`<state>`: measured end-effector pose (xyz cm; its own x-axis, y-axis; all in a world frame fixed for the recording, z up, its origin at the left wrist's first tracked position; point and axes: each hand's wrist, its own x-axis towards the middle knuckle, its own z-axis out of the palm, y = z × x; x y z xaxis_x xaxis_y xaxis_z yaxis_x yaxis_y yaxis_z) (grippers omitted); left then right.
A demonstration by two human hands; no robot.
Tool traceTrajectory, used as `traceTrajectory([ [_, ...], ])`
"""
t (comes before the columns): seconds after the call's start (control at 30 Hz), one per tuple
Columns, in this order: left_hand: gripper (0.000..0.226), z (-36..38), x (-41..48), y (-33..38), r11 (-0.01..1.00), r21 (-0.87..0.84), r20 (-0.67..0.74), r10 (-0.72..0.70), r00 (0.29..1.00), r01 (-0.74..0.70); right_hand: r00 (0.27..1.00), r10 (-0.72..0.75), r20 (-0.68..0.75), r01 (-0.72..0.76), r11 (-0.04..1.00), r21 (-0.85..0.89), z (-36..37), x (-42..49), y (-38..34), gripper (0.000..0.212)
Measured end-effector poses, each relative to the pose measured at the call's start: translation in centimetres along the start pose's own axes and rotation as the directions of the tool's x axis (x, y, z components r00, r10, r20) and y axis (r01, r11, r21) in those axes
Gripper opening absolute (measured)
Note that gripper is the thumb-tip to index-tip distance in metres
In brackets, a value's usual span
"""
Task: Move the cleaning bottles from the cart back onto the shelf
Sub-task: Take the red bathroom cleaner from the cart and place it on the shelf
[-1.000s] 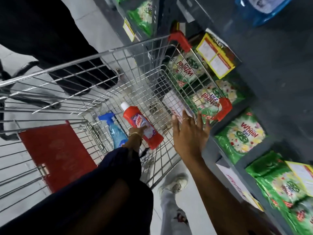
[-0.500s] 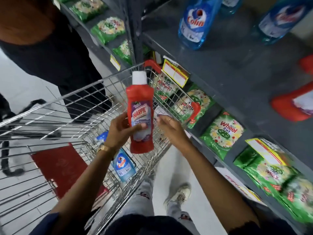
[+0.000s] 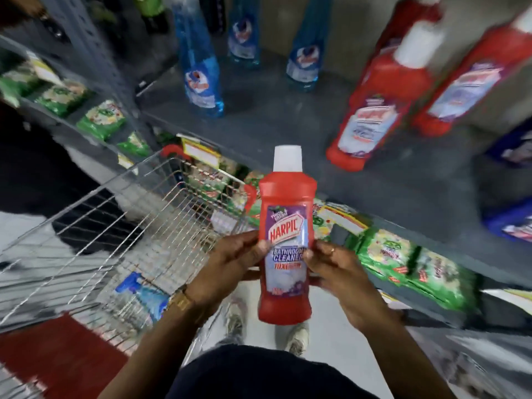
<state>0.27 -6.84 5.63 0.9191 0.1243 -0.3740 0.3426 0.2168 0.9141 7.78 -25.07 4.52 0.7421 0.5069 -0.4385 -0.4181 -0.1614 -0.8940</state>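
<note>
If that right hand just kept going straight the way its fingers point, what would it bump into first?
The right hand already presses the red Harpic bottle, held upright; its fingers point left into it. Past it is probably the left hand, gripping the other side.

Both hands, left [image 3: 230, 263] and right [image 3: 342, 272], hold red Harpic bottle [image 3: 285, 254] upright before grey shelf [image 3: 288, 131]; wire cart [image 3: 121, 226] at left.

One head-worn view is given, angled forward and down, close over both hands, with the cart [image 3: 121, 226] left and the shelf [image 3: 288, 133] ahead.
</note>
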Motion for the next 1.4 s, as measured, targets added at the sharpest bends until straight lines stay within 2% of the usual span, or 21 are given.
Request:
traceTrajectory([
  [0.1, 0.029, 3.4, 0.9, 0.4, 1.0, 0.027, 0.057, 0.011, 0.998, -0.013, 0.995, -0.055, -0.086, 0.058, 0.998, 0.033, -2.8, -2.3, -0.1, 0.023],
  [0.2, 0.03, 6.3, 2.0, 1.2, 0.998, 0.042, 0.123, 0.05, 0.991, -0.055, 0.977, -0.128, -0.173, 0.14, 0.988, 0.061, -5.0, -3.8, -0.3, 0.027],
  [0.33, 0.032, 10.8, 4.8, 3.0, 0.971, 0.109, 0.22, 0.187, 0.957, -0.215, 0.917, -0.284, -0.281, 0.309, 0.95, 0.047, -8.9, -4.5, -1.7, 0.029],
  [0.4, 0.03, 13.4, 6.4, 4.0, 0.96, 0.09, 0.259, 0.233, 0.937, -0.264, 0.873, -0.364, -0.325, 0.394, 0.919, 0.029, -10.9, -4.7, -2.8, 0.033],
  [0.5, 0.029, 16.5, 9.3, 5.5, 0.943, 0.047, 0.331, 0.296, 0.896, -0.329, 0.812, -0.423, -0.401, 0.47, 0.882, 0.022, -13.6, -3.9, -4.6, 0.029],
  [0.63, 0.024, 20.1, 13.3, 7.3, 0.901, 0.071, 0.393, 0.369, 0.842, -0.428, 0.744, -0.458, -0.487, 0.534, 0.845, 0.021, -16.6, -2.5, -7.0, 0.025],
  [0.87, 0.02, 22.9, 17.6, 7.3, 0.872, 0.081, 0.396, 0.416, 0.819, -0.483, 0.679, -0.483, -0.553, 0.537, 0.84, -0.075, -20.2, 0.9, -7.2, 0.029],
  [0.9, 0.024, 23.1, 17.7, 7.2, 0.869, 0.081, 0.388, 0.424, 0.818, -0.489, 0.678, -0.483, -0.554, 0.533, 0.842, -0.082, -20.5, 1.2, -7.1, 0.028],
  [0.97, 0.047, 23.4, 18.2, 6.8, 0.868, 0.086, 0.365, 0.43, 0.826, -0.489, 0.672, -0.493, -0.553, 0.523, 0.844, -0.117, -21.0, 1.6, -6.9, 0.023],
  [1.1, 0.064, 23.7, 19.2, 6.2, 0.861, 0.099, 0.341, 0.441, 0.83, -0.498, 0.671, -0.507, -0.541, 0.493, 0.85, -0.186, -21.8, 2.6, -6.7, 0.021],
  [1.3, 0.051, 23.8, 20.4, 5.9, 0.851, 0.12, 0.296, 0.46, 0.837, -0.511, 0.66, -0.533, -0.529, 0.499, 0.838, -0.221, -22.4, 3.9, -6.7, 0.028],
  [1.4, 0.028, 23.8, 20.8, 5.8, 0.849, 0.141, 0.29, 0.456, 0.842, -0.509, 0.65, -0.539, -0.535, 0.505, 0.833, -0.227, -22.4, 4.0, -6.6, 0.03],
])
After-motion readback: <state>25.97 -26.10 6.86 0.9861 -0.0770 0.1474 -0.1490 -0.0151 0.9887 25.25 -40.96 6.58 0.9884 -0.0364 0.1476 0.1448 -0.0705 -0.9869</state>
